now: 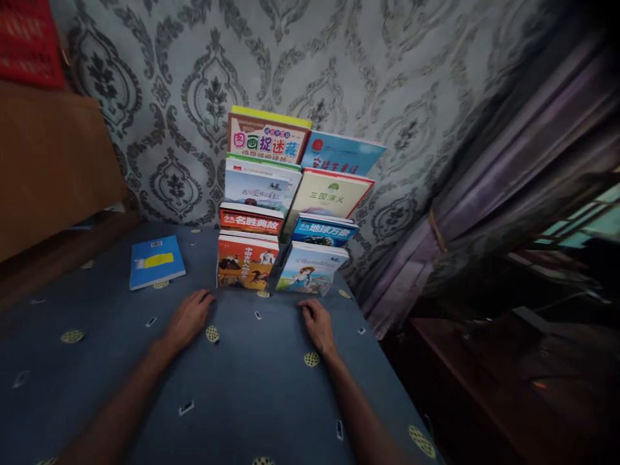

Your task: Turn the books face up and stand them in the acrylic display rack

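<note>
My left hand (192,316) rests on the blue patterned cloth, fingers loosely bent, with nothing in it. To its right is the front-left book (248,261), orange-covered, close to my fingertips. My right hand (317,323) also lies on the cloth, loosely curled and holding nothing, its index finger reaching toward the books. Just beyond it stands a pale book (305,268) with a figure in a hat. Behind these, several books rise in two stepped columns, among them a green-beige book (334,197) and a brown one (268,139). Whatever supports them is mostly hidden.
A blue book (157,260) with a yellow patch lies flat at the left. A brown wooden piece (53,161) with a red item (29,42) on top stands far left. Patterned wallpaper backs the table (242,387); a tied purple curtain (436,236) hangs right.
</note>
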Demonstrator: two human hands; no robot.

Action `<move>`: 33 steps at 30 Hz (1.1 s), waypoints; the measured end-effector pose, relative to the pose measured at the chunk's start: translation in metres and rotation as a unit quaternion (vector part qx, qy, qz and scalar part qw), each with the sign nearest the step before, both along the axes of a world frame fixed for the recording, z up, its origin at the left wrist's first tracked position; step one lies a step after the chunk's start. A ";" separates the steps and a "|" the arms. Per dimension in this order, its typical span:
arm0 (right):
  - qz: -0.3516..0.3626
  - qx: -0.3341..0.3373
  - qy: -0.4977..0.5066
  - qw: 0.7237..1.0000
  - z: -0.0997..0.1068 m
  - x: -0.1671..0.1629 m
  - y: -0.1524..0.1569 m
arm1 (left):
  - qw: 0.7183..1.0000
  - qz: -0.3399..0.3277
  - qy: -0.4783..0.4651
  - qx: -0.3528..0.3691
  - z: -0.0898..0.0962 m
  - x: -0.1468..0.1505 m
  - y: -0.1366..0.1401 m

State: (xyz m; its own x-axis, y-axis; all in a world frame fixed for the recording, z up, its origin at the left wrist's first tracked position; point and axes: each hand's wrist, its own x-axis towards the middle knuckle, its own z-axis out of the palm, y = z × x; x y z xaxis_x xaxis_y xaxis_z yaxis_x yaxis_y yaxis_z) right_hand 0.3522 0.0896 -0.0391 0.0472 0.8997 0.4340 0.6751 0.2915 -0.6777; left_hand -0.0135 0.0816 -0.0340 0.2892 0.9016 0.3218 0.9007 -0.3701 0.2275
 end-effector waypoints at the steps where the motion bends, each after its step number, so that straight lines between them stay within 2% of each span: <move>1: 0.003 -0.003 -0.001 1.000 0.000 0.000 0.000 | 0.999 0.031 0.011 0.007 0.008 -0.007 -0.002; 4: 0.010 -0.008 -0.003 1.000 0.000 0.001 0.001 | 0.988 0.141 0.042 0.046 0.030 -0.021 -0.003; 7: 0.013 -0.010 -0.003 1.000 0.001 0.001 0.002 | 0.969 0.229 0.068 0.069 0.040 -0.034 0.003; 9: 0.015 -0.012 -0.002 1.000 0.002 0.001 0.001 | 0.958 0.273 0.075 0.043 0.040 -0.043 0.010; 12: 0.017 -0.014 -0.001 1.000 0.004 0.001 0.001 | 0.944 0.319 0.071 -0.038 0.035 -0.058 0.021; 15: 0.020 -0.011 -0.002 1.000 0.004 0.001 0.001 | 0.944 0.310 0.073 -0.086 0.035 -0.074 0.032; 21: 0.011 -0.017 -0.007 1.000 0.002 0.001 0.002 | 0.945 0.262 0.071 -0.185 0.050 -0.109 0.056; 26: 0.010 -0.024 -0.002 1.000 -0.001 0.001 0.004 | 0.949 0.218 0.140 -0.178 0.061 -0.121 0.065; 30: 0.011 -0.022 0.001 1.000 -0.002 0.000 0.004 | 0.944 0.184 0.223 -0.158 0.069 -0.112 0.059; 33: 0.020 -0.021 0.004 1.000 -0.002 0.000 0.004 | 0.943 0.169 0.238 -0.159 0.075 -0.103 0.052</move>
